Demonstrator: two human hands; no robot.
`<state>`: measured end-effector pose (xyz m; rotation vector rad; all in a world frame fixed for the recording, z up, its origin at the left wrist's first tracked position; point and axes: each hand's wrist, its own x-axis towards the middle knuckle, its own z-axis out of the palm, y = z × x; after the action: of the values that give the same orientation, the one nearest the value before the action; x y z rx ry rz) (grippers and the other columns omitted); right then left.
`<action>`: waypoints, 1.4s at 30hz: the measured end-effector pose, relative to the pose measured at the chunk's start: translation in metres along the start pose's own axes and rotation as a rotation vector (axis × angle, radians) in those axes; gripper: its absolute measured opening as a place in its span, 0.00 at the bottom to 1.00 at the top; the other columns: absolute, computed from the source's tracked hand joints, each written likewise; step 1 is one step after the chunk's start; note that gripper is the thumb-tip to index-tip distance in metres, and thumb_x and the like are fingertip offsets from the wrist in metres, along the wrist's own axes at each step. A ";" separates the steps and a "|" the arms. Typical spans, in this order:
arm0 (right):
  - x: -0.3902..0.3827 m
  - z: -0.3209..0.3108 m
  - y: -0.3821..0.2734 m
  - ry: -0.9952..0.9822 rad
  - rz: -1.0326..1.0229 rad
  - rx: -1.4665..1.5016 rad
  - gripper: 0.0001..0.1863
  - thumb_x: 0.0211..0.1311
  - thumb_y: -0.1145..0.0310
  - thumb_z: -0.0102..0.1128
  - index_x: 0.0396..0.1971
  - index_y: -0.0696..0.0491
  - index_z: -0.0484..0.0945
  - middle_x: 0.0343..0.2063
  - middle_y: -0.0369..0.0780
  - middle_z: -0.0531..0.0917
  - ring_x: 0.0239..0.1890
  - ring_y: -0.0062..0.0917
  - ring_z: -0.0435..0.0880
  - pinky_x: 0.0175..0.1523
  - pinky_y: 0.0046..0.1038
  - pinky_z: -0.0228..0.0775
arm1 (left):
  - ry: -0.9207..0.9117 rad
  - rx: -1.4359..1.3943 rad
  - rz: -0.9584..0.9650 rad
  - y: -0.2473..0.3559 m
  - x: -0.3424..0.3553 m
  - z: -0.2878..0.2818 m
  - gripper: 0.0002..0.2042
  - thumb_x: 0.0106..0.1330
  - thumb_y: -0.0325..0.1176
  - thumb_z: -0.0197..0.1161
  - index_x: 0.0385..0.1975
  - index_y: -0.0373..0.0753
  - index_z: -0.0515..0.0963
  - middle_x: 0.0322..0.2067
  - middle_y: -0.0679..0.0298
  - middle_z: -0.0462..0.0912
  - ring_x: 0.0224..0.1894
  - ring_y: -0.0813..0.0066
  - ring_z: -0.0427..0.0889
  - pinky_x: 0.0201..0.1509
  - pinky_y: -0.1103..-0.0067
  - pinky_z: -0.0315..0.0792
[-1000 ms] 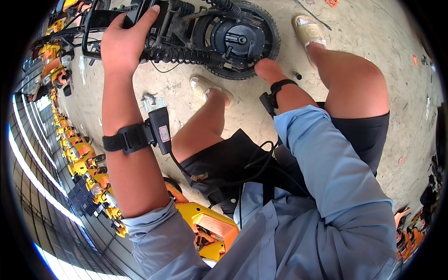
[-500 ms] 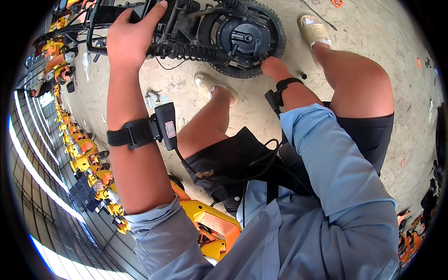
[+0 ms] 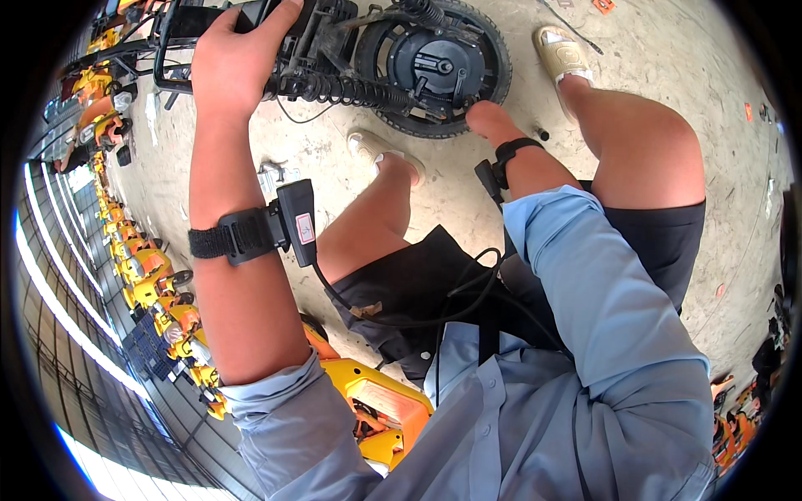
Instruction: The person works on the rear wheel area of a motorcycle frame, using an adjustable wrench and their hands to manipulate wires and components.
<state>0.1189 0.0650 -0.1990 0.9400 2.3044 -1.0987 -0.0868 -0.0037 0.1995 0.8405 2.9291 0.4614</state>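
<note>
A black scooter frame (image 3: 326, 58) with its rear wheel (image 3: 498, 63) lies across the top of the view. My left hand (image 3: 236, 71) is closed over the black frame at the upper left, thumb stretched toward the right; most of its fingers are hidden behind the palm. Below its thumb a coil spring shock absorber (image 3: 342, 89) runs toward the wheel hub (image 3: 436, 68). At the lower right edge of the tyre, my right hand (image 3: 491, 121) is curled in against the wheel. Its fingertips and whatever they hold are out of sight.
A small black cylindrical piece (image 3: 543, 134) rests on the concrete floor beside my right wrist. Silvery metal parts (image 3: 276, 174) lie right of my left forearm. Yellow scooters (image 3: 150, 271) line the left side, and a yellow-orange body panel (image 3: 380, 392) is below my legs. A black cable (image 3: 393, 321) crosses my lap.
</note>
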 end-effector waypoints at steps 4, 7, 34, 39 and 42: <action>-0.006 0.003 -0.008 0.072 0.029 0.103 0.26 0.72 0.58 0.47 0.19 0.59 0.83 0.20 0.48 0.84 0.29 0.43 0.86 0.37 0.44 0.75 | -0.002 0.011 -0.004 -0.007 -0.001 -0.001 0.30 0.53 0.61 0.72 0.38 0.35 0.85 0.24 0.67 0.83 0.27 0.80 0.78 0.37 0.82 0.71; -0.004 0.004 -0.006 0.053 0.029 0.087 0.29 0.74 0.54 0.45 0.20 0.59 0.83 0.19 0.47 0.84 0.28 0.43 0.86 0.37 0.44 0.75 | -0.016 0.015 -0.019 -0.006 0.000 -0.001 0.30 0.53 0.61 0.72 0.38 0.35 0.85 0.23 0.67 0.83 0.27 0.80 0.78 0.37 0.82 0.70; -0.014 -0.007 -0.018 0.049 0.222 0.165 0.25 0.69 0.48 0.53 0.41 0.56 0.85 0.41 0.49 0.86 0.48 0.47 0.84 0.53 0.44 0.75 | -0.019 0.004 -0.035 -0.006 0.002 0.000 0.29 0.54 0.61 0.73 0.37 0.36 0.85 0.24 0.68 0.82 0.27 0.82 0.77 0.36 0.83 0.69; -0.015 -0.009 -0.015 0.013 0.234 0.153 0.23 0.67 0.50 0.54 0.47 0.53 0.85 0.50 0.47 0.85 0.54 0.45 0.82 0.58 0.43 0.74 | 0.004 -0.005 0.005 -0.003 0.001 0.001 0.29 0.54 0.60 0.73 0.36 0.36 0.85 0.23 0.69 0.82 0.26 0.83 0.75 0.34 0.84 0.68; -0.025 -0.020 -0.037 -0.039 0.249 0.157 0.21 0.67 0.54 0.53 0.47 0.52 0.85 0.49 0.46 0.85 0.53 0.45 0.83 0.57 0.42 0.75 | 0.002 0.006 -0.027 -0.011 -0.002 -0.001 0.28 0.54 0.60 0.73 0.35 0.36 0.85 0.22 0.69 0.81 0.25 0.84 0.75 0.33 0.84 0.67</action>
<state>0.1079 0.0541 -0.1527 1.2157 2.0263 -1.1896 -0.0909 -0.0136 0.1968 0.8006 2.9408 0.4520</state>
